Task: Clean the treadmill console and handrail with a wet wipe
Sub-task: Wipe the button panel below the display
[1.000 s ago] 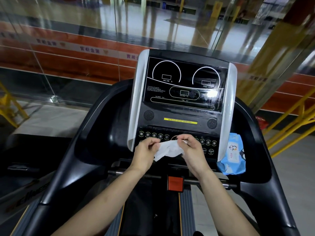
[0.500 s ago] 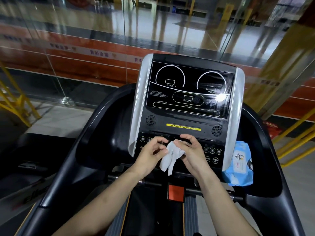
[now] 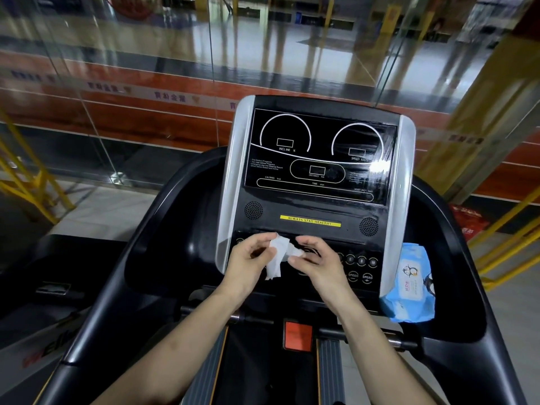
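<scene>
A black treadmill console (image 3: 317, 182) with silver side trims and a glossy display panel fills the centre. In front of its lower button row, the left hand (image 3: 248, 264) and right hand (image 3: 317, 263) pinch a crumpled white wet wipe (image 3: 277, 257) between them, its loose end hanging toward 6 o'clock. At 3 o'clock from the hands, a blue soft pack of wipes (image 3: 409, 290) leans in the console's side pocket, touching the silver trim. A black curved handrail (image 3: 122, 287) sweeps round at 9 o'clock. At 6 o'clock sits a square orange-red stop button (image 3: 298, 336) on a metal crossbar (image 3: 388, 340).
</scene>
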`<state>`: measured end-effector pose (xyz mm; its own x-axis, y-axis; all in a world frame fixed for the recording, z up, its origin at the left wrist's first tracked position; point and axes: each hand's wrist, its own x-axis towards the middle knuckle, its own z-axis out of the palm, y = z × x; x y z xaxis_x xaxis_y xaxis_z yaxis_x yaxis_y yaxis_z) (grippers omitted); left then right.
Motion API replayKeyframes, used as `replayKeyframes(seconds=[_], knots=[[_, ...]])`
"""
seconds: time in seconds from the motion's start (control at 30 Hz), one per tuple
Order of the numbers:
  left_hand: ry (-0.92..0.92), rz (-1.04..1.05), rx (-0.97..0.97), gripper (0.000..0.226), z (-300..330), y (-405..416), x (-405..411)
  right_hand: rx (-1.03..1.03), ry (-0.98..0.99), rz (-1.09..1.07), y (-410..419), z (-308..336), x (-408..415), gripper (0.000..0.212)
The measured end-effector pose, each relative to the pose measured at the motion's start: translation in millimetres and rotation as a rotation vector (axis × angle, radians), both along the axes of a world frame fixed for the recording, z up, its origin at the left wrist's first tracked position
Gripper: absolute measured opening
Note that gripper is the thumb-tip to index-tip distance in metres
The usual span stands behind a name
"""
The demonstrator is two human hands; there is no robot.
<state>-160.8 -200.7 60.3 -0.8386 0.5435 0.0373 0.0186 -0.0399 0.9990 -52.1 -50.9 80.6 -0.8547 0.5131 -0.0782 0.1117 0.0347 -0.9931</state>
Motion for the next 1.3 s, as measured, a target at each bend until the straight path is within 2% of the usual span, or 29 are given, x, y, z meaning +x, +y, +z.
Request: replayKeyframes(seconds=[0.13,0.3,0.4,0.5,0.6,0.67,0.77,0.9,0.97,1.13,1.3], knots=[[0.053,-0.001,-0.054,0.035,-1.0,-0.9,3.0,0.178,0.026,-0.014,-3.1,1.6,-1.2,0.03],[0.24,0.053,-0.16,0.027,-8.5,-3.0,2.2,0.359,0.011,-0.063,-2.2,-1.0,-0.8,0.024],[0.209,0.078,-0.132,0.021,-7.0,-3.1,3.1,0.466,0.022,-0.109,-2.0,4.0,0.7,0.023],[0.106,0.035,-0.062,0.01,-2.7,-4.7,3.2,0.636,-0.014,-0.043,-1.3,2.6,-0.9,0.025],[0.043,0.018,-0.014,0.007,0.0,-6.0,3.2,0.496,-0.13,0.057,-3.6,-4.6,-2.0,0.045],[0.039,0.012,0.011,0.007,0.9,-6.6,3.6,0.422,-0.126,0.106,-8.0,-8.0,-3.4,0.052],[0.027,0.021,0.039,0.009,0.4,-7.6,3.3,0.303,-0.088,0.114,-12.7,-7.8,-6.9,0.039],[0.018,0.052,-0.025,0.022,-5.9,-9.8,-0.5,0.242,-0.101,-0.05,-9.0,-10.1,-13.1,0.017],[0.025,0.084,-0.066,0.02,-8.3,-10.8,-1.7,0.217,-0.088,-0.097,-11.0,-10.0,-17.2,0.011],[0.054,0.141,-0.097,0.011,-10.2,-11.9,-4.7,0.146,-0.009,-0.191,-26.8,-15.0,-24.3,0.01],[0.118,0.185,-0.171,0.007,-10.9,-11.0,-5.9,0.097,0.019,-0.089,-39.7,-21.6,-25.0,0.008]])
